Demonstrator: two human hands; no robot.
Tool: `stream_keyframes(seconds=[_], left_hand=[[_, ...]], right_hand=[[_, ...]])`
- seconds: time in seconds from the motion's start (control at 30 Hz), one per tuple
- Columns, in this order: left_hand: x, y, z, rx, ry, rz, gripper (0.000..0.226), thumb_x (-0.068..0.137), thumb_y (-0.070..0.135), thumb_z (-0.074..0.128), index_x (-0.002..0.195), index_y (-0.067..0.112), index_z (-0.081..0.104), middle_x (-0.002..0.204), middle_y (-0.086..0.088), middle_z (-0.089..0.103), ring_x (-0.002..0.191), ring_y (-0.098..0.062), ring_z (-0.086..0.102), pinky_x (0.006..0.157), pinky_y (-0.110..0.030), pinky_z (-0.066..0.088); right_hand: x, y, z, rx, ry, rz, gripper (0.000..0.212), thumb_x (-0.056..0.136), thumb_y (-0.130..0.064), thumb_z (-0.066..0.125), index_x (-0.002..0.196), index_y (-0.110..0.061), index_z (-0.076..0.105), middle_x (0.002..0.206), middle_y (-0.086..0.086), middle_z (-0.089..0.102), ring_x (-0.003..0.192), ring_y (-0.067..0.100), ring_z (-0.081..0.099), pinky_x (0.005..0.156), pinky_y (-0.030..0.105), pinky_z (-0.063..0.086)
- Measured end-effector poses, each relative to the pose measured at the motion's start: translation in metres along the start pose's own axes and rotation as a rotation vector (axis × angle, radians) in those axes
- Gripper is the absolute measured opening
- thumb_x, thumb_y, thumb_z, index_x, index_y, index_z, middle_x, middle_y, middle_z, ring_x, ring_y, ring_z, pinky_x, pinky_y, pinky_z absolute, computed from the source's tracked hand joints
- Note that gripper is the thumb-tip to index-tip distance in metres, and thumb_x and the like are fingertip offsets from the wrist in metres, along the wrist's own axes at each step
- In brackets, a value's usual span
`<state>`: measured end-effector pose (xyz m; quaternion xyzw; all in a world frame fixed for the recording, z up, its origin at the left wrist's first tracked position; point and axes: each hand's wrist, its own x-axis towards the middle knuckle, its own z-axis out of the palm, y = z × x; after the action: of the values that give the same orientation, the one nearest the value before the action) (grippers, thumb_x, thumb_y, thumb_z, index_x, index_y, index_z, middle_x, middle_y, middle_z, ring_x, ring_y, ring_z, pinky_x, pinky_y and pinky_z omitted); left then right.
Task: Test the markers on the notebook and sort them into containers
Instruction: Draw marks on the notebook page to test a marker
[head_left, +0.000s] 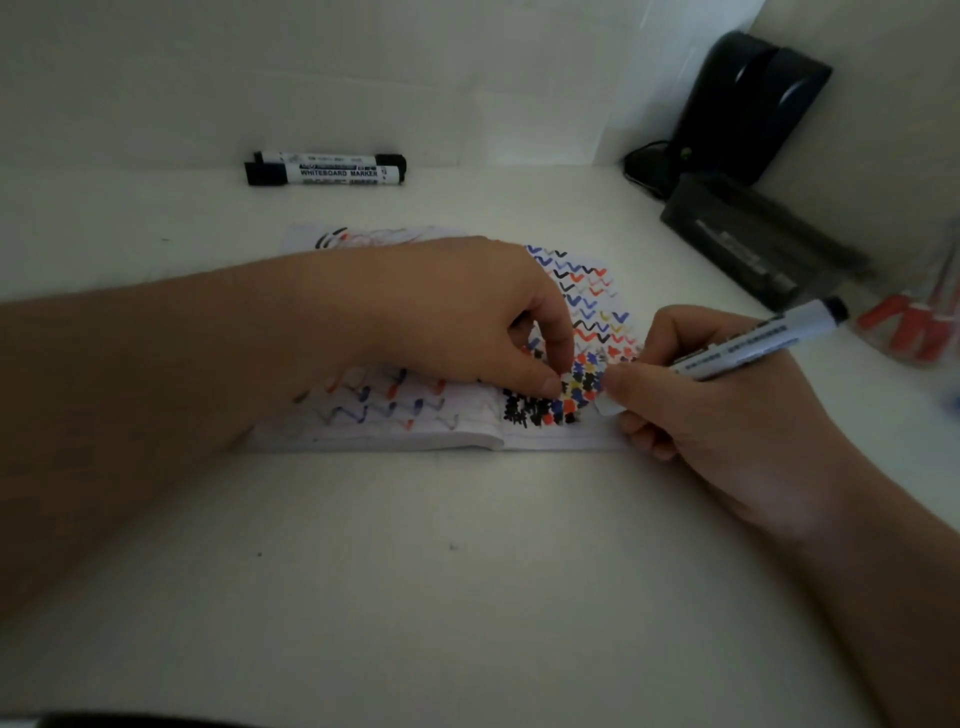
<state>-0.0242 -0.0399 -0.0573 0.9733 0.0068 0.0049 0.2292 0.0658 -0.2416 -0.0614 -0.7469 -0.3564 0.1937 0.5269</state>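
On white desk (467, 571): notebook (587, 291); right hand (727, 415) fingers grip marker (753, 343); left hand (467, 312) fingers curled, pressing page.

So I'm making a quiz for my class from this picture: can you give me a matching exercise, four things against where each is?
Things:
1. two whiteboard markers
2. notebook
3. marker
4. red markers

Places:
A. gripped in the right hand
B. in a clear container at the right edge
C. lying by the back wall
D. under the left hand

Pairs: 1-C, 2-D, 3-A, 4-B
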Motion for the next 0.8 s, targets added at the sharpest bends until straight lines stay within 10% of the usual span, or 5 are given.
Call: stream_keyframes(seconds=[0.57,0.8], left_hand=[[-0.005,0.005,0.000,-0.009,-0.005,-0.013,0.016,0.086,0.055,0.073,0.097,0.043,0.069,0.054,0.021,0.054,0.051,0.001,0.050,0.058,-0.025,0.036],[-0.022,-0.004,0.010,-0.262,0.203,-0.022,0.030,0.103,0.017,0.053,0.123,0.030,0.035,0.108,0.016,0.064,0.100,-0.003,0.063,0.090,-0.035,0.055]], right_hand=[[0.002,0.006,-0.002,0.004,0.006,-0.032,0.027,0.080,-0.004,0.074,0.063,-0.001,0.054,0.056,0.019,0.060,0.046,0.020,0.054,0.041,0.024,0.043],[0.014,0.014,-0.030,0.624,-0.214,0.087,0.024,0.079,-0.023,0.084,0.078,-0.016,0.060,0.063,0.003,0.053,0.053,0.013,0.042,0.044,0.021,0.033]])
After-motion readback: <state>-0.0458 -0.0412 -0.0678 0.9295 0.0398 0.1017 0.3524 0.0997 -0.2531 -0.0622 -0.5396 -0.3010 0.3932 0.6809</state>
